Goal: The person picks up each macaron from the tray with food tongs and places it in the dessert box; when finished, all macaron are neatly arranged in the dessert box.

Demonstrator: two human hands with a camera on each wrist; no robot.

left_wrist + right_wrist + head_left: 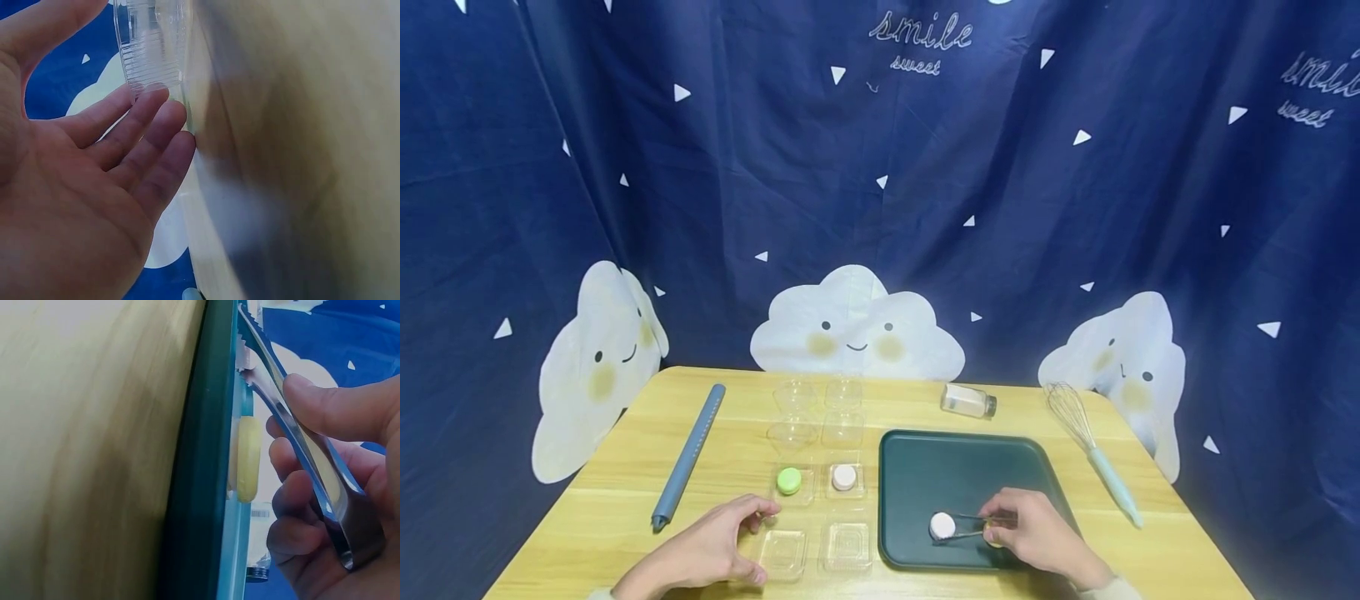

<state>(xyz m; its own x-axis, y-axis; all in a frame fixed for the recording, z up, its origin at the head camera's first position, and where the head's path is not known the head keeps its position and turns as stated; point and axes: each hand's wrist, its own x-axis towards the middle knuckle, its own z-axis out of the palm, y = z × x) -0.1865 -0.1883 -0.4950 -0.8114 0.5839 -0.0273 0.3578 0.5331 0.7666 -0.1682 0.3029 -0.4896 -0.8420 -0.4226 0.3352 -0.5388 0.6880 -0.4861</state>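
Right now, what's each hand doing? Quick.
Left hand: open, gripping nothing.
Right hand: closed, holding the metal tongs.

And it's dark green for the tray (970,467), gleaming silver for the tongs (325,475), with a whitish macaron (942,526), a yellow macaron (249,459), a lime-green macaron (789,481) and a pale pink macaron (844,477) joining the palette! Light yellow wood grain streaks the desk (610,517), while the rod (688,457) goes slate blue and the whisk handle (1114,488) pale mint. Behind, the navy curtain (805,208) flashes white triangles and white clouds with yellow cheeks!
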